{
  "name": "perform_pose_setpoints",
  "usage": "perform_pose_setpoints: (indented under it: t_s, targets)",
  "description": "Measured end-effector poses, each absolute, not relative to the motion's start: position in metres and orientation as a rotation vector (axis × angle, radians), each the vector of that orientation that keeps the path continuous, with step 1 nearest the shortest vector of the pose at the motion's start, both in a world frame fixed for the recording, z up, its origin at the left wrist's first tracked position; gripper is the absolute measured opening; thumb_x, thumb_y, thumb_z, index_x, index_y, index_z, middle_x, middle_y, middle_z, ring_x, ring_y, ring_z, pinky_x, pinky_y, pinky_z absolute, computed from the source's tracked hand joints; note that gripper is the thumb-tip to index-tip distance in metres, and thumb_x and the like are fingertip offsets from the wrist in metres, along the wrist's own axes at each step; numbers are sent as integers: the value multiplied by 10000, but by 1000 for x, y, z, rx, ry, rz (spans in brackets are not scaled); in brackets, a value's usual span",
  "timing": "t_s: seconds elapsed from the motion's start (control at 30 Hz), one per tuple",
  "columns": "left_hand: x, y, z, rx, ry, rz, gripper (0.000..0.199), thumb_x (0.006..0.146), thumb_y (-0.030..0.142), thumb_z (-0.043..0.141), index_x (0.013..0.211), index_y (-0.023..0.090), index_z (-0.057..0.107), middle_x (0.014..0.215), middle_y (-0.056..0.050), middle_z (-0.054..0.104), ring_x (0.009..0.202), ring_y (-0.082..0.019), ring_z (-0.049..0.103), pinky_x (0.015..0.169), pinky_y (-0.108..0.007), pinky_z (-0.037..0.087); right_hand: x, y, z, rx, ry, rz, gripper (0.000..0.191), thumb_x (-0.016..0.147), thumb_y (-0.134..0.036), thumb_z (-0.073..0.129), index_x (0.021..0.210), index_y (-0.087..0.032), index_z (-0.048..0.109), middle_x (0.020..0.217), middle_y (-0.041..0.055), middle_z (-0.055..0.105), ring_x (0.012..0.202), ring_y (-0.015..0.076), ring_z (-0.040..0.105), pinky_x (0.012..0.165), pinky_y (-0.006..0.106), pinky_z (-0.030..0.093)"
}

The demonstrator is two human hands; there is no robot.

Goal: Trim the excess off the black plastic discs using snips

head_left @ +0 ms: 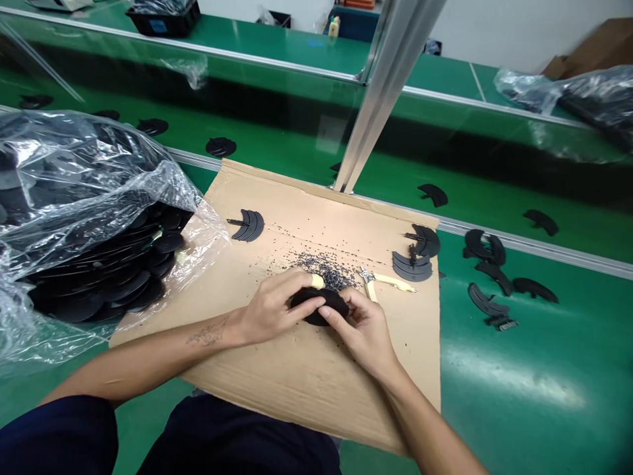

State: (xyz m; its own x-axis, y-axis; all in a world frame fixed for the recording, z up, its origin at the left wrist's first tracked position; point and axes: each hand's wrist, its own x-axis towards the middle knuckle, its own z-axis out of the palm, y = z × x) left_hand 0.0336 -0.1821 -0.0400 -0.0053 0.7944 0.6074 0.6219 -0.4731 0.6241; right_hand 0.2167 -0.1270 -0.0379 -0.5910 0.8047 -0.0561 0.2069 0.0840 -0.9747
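Observation:
Between my hands is a black curved plastic part (320, 311), held over the cardboard sheet (297, 389). My left hand (277, 305) grips its left side, with a yellow cover on one fingertip. My right hand (364, 326) pinches the right side, thumb on top; the fingers underneath are partly hidden. Just beyond the part lies a scatter of small black plastic bits (329, 267). Cutting pliers with pale yellow handles (393, 284) rest on the cardboard near my right hand.
A clear plastic bag (93, 165) full of black discs (113, 277) stands at the left. One fan-shaped black part (251, 225) and two more (413, 265) lie on the cardboard. Several black pieces (487, 303) lie on the green table at right. A metal post (386, 92) rises behind.

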Motion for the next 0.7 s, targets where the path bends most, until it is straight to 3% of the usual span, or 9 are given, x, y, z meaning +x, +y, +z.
perform_pose_setpoints:
  t_s: [0.23,0.33,0.43,0.57,0.7]
  targets:
    - [37,-183,-42,2113,1467,1515,57,959,218,613,983,167,623,756,-2,635,679,-125,581,609,-245,513,215,-126,-35,-990,-1929,1420,385,889,-444,662,663,-218,449,631,-49,394,589,111,361,519,243,296]
    - [37,-184,-43,2036,1452,1529,157,955,236,626,1098,173,620,818,-17,657,737,-134,619,663,-260,552,216,-127,-34,-961,-1942,1377,360,903,-429,654,676,-218,470,636,-43,410,588,115,375,518,245,313]
    - [35,-183,-44,1880,1423,1488,326,932,321,673,1206,162,599,975,-72,682,819,-149,654,713,-282,585,217,-129,-34,-928,-1955,1316,301,919,-415,643,716,-218,541,653,-20,503,601,129,449,535,255,368]
    - [32,-181,-42,1855,1294,1468,273,905,414,698,1008,161,685,868,-56,672,797,-157,641,672,-274,560,217,-129,-32,-802,-1967,1272,184,932,-357,635,805,-225,621,757,23,667,678,167,608,611,283,483]
    - [30,-182,-38,1894,1187,1477,312,943,437,634,1070,158,695,883,-66,666,808,-157,631,680,-279,558,216,-130,-32,-679,-1925,1215,87,920,-264,655,838,-234,645,847,37,726,756,180,677,686,297,544]
